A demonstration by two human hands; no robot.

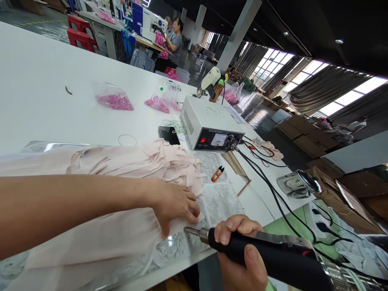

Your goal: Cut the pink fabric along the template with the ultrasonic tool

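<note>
My left hand (177, 204) reaches across the pale pink fabric (91, 234), fingertips pressing on the cloth near its right end, thumb and fingers apart. My right hand (242, 250) is wrapped round a black corded handheld tool (273, 258) that looks like an ultrasonic cutter. Its thin metal tip points left at the fabric's edge, close below my left fingertips; I cannot tell if it touches. Above my left arm lies a stack of pink fabric strips (163, 165). A clear sheet with a marbled pattern (220, 202) lies beneath the cloth.
Behind the fabric stands a control box (212, 121), its black cables running right. Orange thread snips (217, 173), a phone (169, 135) and bags of pink pieces (113, 97) lie on the white table (45, 81). A glass jar (298, 184) is at right. Someone sits at a sewing machine (148, 22).
</note>
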